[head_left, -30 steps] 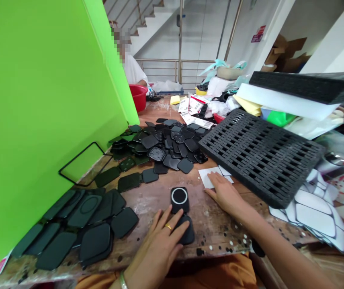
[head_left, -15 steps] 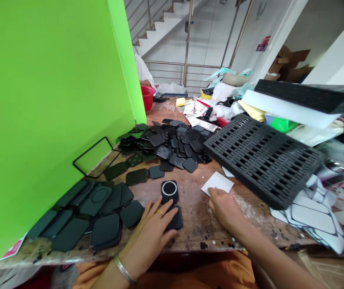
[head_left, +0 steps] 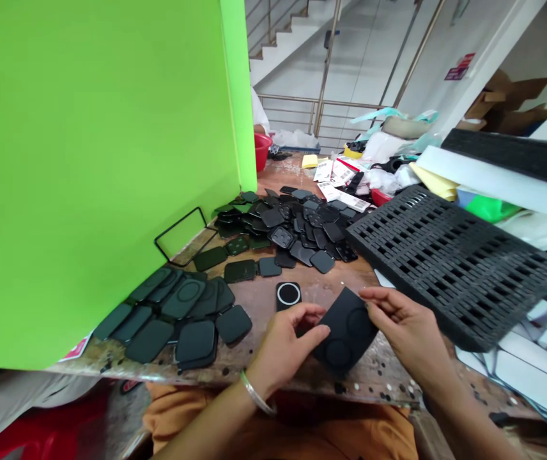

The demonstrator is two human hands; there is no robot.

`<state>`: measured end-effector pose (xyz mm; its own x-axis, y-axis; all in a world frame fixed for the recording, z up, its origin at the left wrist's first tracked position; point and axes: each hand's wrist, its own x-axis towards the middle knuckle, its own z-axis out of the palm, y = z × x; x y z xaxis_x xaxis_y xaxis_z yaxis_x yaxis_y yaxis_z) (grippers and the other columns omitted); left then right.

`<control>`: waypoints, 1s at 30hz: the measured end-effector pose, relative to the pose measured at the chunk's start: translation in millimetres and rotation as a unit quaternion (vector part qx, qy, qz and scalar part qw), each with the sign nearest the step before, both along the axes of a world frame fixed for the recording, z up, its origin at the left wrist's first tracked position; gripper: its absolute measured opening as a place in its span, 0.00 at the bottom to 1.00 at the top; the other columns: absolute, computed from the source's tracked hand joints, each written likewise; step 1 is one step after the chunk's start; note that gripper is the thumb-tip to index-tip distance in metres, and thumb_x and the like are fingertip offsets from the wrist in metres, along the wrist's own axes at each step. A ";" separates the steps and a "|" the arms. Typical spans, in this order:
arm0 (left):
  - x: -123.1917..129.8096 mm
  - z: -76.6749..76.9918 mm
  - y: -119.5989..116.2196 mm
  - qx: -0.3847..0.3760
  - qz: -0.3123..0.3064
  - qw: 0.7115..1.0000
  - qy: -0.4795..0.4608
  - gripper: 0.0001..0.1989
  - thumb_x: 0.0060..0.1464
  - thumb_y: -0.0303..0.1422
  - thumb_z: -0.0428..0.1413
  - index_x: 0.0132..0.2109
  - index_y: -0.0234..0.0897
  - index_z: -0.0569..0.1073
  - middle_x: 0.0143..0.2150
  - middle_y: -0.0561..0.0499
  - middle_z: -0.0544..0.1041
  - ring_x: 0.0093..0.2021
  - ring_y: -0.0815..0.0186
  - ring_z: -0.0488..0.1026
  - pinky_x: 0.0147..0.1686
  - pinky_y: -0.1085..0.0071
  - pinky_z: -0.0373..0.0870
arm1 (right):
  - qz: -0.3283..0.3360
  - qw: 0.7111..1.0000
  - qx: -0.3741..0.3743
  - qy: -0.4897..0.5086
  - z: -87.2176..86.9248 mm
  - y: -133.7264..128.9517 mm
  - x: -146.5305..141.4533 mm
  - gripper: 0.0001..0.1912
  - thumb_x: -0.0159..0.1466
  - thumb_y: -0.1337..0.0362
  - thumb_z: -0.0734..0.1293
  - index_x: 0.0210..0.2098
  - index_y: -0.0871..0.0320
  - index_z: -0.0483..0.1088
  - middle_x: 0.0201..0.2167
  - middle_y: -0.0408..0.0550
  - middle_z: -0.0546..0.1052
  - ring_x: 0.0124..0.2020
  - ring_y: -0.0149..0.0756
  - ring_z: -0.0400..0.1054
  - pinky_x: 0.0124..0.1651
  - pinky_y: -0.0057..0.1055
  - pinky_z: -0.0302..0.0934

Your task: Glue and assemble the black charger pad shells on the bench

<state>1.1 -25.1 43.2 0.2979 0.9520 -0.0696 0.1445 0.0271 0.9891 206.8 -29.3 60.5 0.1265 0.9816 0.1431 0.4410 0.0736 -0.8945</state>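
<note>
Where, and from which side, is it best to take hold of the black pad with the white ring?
Likely best: pinch the pad by its left and right edges, coming from above. It lies flat on the table, ring side up, so gripping opposite edges should leave the ring untouched. The left hand hides its near end, so that side is less sure.

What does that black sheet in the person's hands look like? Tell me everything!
The black sheet looks thin, matte and roughly rectangular, with two faint round outlines on its face. It might be card or plastic; I can't tell. It is held at a slant over the front of the wooden table. The left hand grips its left side, and the right hand pinches near its upper right corner.
</note>
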 end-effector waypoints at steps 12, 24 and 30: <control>14.1 -7.0 -1.7 -0.156 0.041 0.977 -0.139 0.14 0.41 0.36 0.65 0.35 0.32 0.77 0.25 0.56 0.69 0.28 0.72 0.62 0.31 0.74 0.57 | 0.149 0.975 0.093 -0.136 -18.6 -12.5 -26.9 0.07 0.65 0.64 0.62 0.39 0.56 0.72 0.35 0.48 0.76 0.39 0.37 0.68 0.42 0.33 0.62; 35.7 -25.6 1.2 -0.156 0.066 0.981 -0.098 0.09 0.44 0.32 0.62 0.31 0.33 0.71 0.23 0.58 0.68 0.25 0.73 0.63 0.29 0.77 0.58 | -0.229 0.973 0.022 -0.005 -28.0 29.3 86.6 0.14 0.58 0.54 0.67 0.33 0.60 0.74 0.17 0.41 0.69 0.17 0.30 0.62 0.21 0.25 0.56; 57.3 -25.5 0.9 -0.123 0.018 0.986 -0.108 0.19 0.48 0.34 0.62 0.47 0.34 0.72 0.42 0.46 0.77 0.43 0.64 0.73 0.45 0.70 0.67 | -0.206 0.969 0.136 0.014 -19.0 14.1 79.2 0.13 0.61 0.55 0.66 0.36 0.59 0.73 0.32 0.49 0.77 0.32 0.36 0.72 0.40 0.35 0.68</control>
